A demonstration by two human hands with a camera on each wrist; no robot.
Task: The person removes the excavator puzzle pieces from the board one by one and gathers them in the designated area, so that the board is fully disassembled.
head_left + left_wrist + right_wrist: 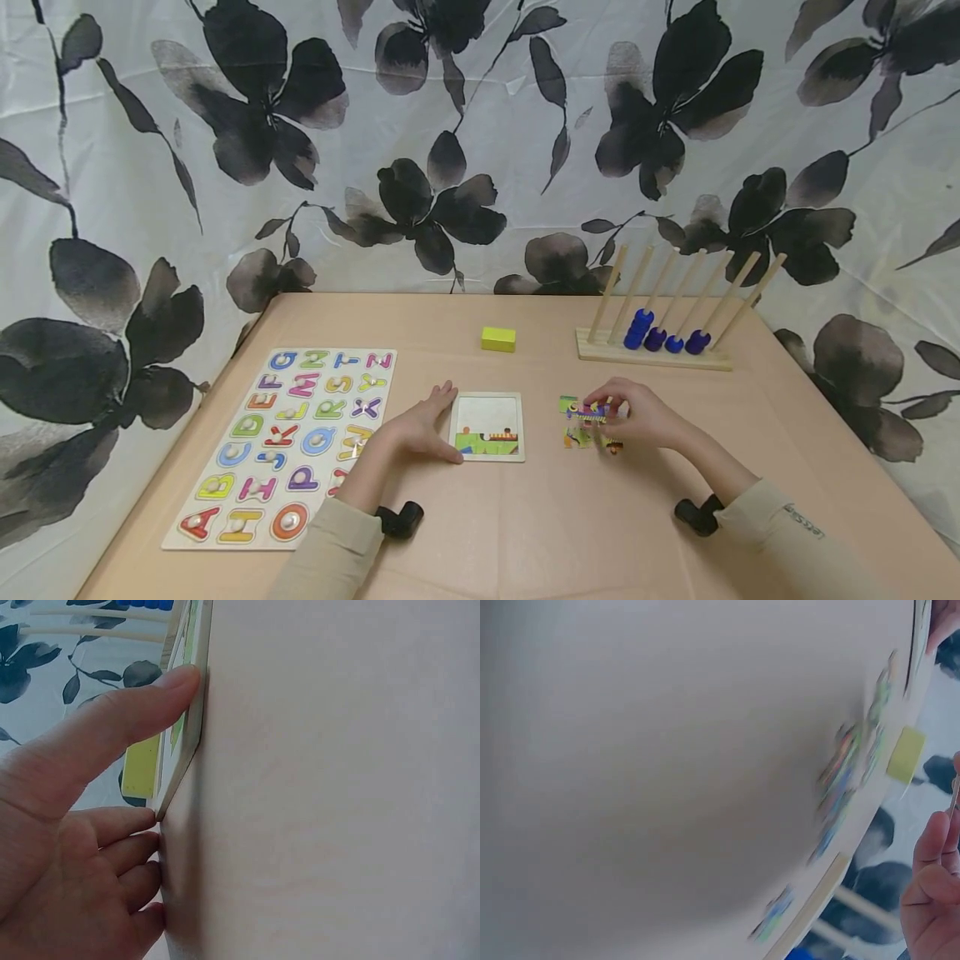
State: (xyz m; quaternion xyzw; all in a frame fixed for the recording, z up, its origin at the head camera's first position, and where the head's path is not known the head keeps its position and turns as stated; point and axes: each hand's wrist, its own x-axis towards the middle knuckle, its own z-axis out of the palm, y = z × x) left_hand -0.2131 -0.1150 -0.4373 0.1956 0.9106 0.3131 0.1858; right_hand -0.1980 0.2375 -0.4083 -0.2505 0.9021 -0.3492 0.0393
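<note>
A small white-framed jigsaw tray point(486, 415) lies flat on the table, with a few green pieces point(480, 444) laid along its near side. My left hand point(414, 429) braces the tray's left side. In the left wrist view the thumb point(150, 705) rests on its rim and the index fingertip meets a corner. To the right of the tray, my right hand point(639, 414) hovers over several loose colourful jigsaw pieces point(576, 437). Its fingers pinch a thin jigsaw piece point(954, 796), seen edge-on in the right wrist view; its picture is hidden there.
On the left lies an alphabet board point(255, 442) with knobbed letters. Behind the tray sits a yellow block point(498, 339). A wooden peg stand point(652, 357) with blue beads stands at the back right. A floral cloth point(525, 150) hangs behind the table.
</note>
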